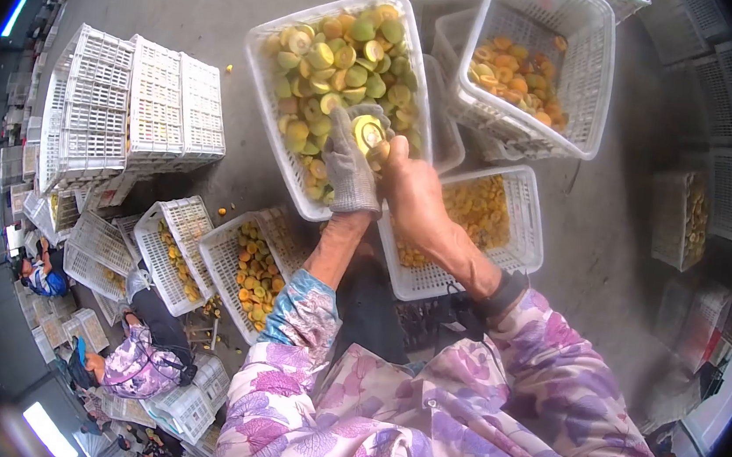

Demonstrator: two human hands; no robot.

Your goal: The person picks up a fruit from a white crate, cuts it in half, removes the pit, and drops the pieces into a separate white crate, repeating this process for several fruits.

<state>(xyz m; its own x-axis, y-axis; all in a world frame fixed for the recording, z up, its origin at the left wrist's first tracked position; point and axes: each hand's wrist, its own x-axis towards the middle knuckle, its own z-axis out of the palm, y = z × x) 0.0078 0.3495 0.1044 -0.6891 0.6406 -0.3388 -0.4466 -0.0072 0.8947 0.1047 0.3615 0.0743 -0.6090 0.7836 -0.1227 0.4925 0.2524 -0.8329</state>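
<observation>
My left hand, in a grey glove, holds a cut fruit half with a pale ring round its middle. Bare and closed, my right hand meets it from the right; whatever its fingers grip is too small to make out. Both hands are over the lower right part of a white crate heaped with green and yellow fruit halves. Below and right of them, another white crate holds small yellow-orange pieces.
An upper-right crate contains orange fruit pieces. Stacked crates stand at left, with tilted fruit crates below them. A seated co-worker is at lower left. More crates line the right side.
</observation>
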